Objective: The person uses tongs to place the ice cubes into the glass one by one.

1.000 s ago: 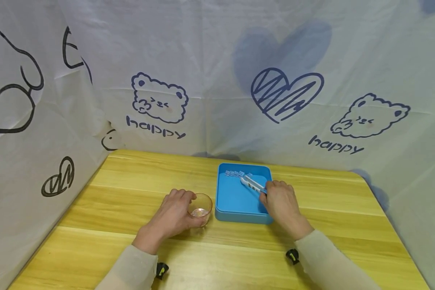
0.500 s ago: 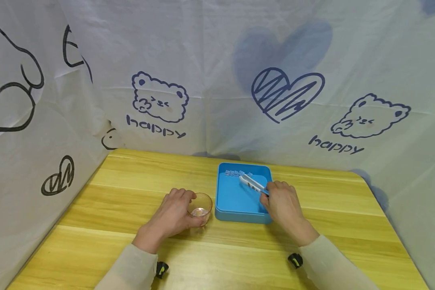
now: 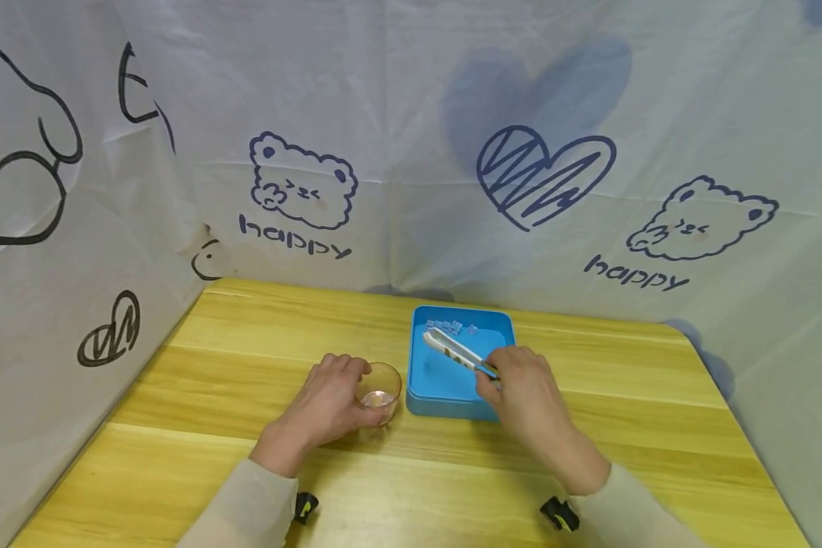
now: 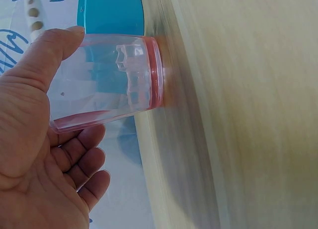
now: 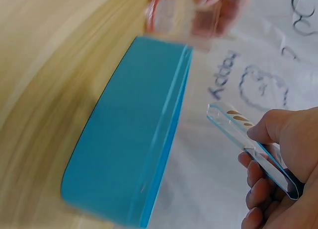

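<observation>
My left hand (image 3: 323, 403) grips a clear cup (image 4: 107, 82) with a pinkish rim and base, thumb on one side and fingers on the other. The cup stands upright on the table, and clear pieces (image 4: 130, 72) lie at its bottom. In my right hand (image 3: 530, 392) is a pair of white tongs (image 3: 452, 352) with blue edges and brown spots, pinched between thumb and fingers. Their tips point left over a blue box (image 3: 445, 407). I cannot tell whether a clear piece sits between the tips. Several small clear cubes (image 3: 455, 327) lie along the box's back wall.
The wood-grain table (image 3: 411, 487) carries the box just right of the cup. A white cloth (image 3: 411, 190) printed with bears and hearts hangs behind it and along the left side. Black bands (image 3: 559, 514) show at both wrists.
My right hand has shifted a little left, swinging the tong tips from the cubes toward the box's left side. My left hand has stayed on the cup.
</observation>
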`<state>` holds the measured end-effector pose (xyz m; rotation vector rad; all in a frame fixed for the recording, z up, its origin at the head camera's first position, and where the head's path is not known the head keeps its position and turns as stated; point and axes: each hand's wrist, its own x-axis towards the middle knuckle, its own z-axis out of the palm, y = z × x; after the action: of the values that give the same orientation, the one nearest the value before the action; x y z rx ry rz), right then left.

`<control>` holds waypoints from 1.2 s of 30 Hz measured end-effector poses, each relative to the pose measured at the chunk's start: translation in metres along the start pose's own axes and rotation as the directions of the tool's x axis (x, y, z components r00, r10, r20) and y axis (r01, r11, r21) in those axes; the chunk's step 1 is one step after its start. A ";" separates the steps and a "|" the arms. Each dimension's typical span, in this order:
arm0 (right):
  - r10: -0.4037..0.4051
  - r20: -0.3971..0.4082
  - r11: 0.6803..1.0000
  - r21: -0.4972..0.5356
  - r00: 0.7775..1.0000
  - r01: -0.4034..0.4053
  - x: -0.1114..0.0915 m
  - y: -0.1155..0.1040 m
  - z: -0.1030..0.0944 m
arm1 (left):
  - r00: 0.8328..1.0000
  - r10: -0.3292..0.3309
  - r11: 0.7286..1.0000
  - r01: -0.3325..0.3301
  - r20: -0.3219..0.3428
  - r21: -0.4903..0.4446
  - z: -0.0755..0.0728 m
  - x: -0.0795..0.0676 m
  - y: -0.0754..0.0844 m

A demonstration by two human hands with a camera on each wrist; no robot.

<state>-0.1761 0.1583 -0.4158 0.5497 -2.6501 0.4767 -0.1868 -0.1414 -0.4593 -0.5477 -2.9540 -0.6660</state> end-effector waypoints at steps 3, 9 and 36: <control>-0.059 -0.021 0.998 0.023 0.998 0.059 -0.004 -0.012 -0.001 | 1.000 0.005 1.000 -0.005 -0.001 0.004 0.000 0.000 0.000; -0.166 -0.045 0.985 0.035 0.985 0.168 -0.013 -0.028 0.005 | 1.000 0.005 1.000 -0.005 0.005 0.001 -0.001 0.000 0.001; -0.211 -0.068 0.976 0.043 0.975 0.215 -0.023 -0.034 0.024 | 1.000 0.019 1.000 -0.018 -0.007 0.022 -0.001 0.001 -0.001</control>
<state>-0.1487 0.1263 -0.4384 0.8109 -2.4887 0.4881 -0.1884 -0.1426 -0.4591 -0.5686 -2.9417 -0.6323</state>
